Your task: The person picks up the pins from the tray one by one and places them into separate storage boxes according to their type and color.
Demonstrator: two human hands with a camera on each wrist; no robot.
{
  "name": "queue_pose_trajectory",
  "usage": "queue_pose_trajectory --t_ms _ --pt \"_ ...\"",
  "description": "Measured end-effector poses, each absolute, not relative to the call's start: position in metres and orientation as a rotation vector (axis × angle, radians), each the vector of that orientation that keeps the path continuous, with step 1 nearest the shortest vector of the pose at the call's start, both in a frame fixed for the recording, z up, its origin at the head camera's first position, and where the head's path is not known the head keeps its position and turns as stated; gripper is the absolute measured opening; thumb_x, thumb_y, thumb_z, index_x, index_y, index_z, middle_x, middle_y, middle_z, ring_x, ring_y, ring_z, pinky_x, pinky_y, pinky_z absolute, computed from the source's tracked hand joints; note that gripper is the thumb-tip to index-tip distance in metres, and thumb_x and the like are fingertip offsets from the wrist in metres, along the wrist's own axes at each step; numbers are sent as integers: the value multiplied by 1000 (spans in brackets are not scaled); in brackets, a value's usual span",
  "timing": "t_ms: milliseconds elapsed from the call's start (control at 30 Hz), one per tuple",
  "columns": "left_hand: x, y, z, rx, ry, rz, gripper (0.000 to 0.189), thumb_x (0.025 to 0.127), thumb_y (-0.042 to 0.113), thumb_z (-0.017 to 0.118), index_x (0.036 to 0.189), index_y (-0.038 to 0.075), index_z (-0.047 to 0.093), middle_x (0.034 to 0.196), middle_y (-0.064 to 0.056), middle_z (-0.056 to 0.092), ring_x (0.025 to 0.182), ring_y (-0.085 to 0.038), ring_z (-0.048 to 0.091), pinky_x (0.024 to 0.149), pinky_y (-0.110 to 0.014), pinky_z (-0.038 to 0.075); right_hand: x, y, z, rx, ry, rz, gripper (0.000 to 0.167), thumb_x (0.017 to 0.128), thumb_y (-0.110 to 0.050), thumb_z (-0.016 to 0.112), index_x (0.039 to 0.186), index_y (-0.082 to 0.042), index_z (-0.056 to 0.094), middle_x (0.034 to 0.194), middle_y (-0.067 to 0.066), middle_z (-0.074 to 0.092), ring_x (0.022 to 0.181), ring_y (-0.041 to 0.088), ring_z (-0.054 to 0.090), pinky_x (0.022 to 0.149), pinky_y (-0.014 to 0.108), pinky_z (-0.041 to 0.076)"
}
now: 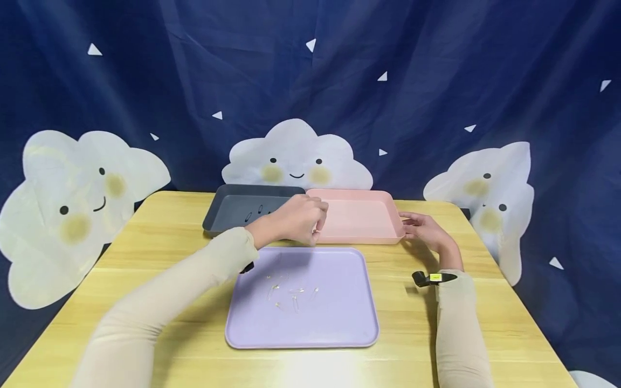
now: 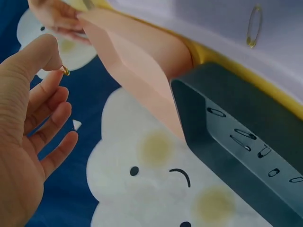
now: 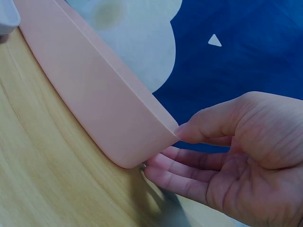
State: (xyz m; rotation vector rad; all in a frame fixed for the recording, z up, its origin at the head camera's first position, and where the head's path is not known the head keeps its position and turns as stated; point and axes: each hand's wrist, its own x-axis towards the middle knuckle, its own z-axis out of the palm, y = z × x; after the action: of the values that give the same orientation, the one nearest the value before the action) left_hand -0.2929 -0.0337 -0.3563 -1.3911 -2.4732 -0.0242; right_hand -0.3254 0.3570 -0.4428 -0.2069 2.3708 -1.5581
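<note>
My left hand (image 1: 301,218) is over the near left part of the pink tray (image 1: 361,215). Between its thumb and forefinger it pinches a small gold safety pin (image 2: 66,71), mostly hidden by the fingertips; the other fingers are loosely bent. At the pink tray's right end, my right hand (image 3: 236,151) holds the wall, thumb at the rim and fingers against the outside. Several gold safety pins (image 1: 295,304) lie scattered on the lilac tray (image 1: 335,323) in front. Several black safety pins (image 2: 245,134) lie in the dark grey tray (image 1: 225,207) at the back left.
The grey and pink trays stand side by side near the back edge of the wooden table (image 1: 174,231). Behind it hangs a dark blue curtain (image 1: 271,70) with white clouds. My left forearm (image 1: 170,302) reaches across the table beside the lilac tray.
</note>
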Motion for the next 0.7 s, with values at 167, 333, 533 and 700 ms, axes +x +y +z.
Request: queue_pose_trajectory --t_ms 167,333,533,700 --pt "-315 -27 -356 -1313 -2506 -25 6 69 18 69 72 18 75 84 6 64 80 -16 64 78 -37 57 -325 356 -443 -196 2377 -1555 59 100 0 54 154 8 33 143 40 45 101 5 64 87 24 57" --pt "-336 -20 -357 -1257 -2502 -57 5 71 16 71 74 15 75 85 3 65 76 -18 63 70 -35 56 -327 358 -445 -183 2380 -1556 57 102 -1 54 155 6 34 144 39 46 101 4 64 86 24 57" --pt "-358 -11 -365 -1154 -2538 -98 5 72 17 71 75 15 74 87 3 64 73 -20 64 67 -36 56 -327 360 -445 -195 2368 -1573 58 101 0 54 155 7 33 143 40 45 101 5 64 86 24 57" --pt "-372 -6 -379 -1087 -2586 -148 5 73 18 71 76 15 75 88 3 63 78 -19 64 70 -36 56 -326 358 -446 -187 2366 -1580 58 101 0 54 155 7 33 144 40 45 102 6 64 87 24 57"
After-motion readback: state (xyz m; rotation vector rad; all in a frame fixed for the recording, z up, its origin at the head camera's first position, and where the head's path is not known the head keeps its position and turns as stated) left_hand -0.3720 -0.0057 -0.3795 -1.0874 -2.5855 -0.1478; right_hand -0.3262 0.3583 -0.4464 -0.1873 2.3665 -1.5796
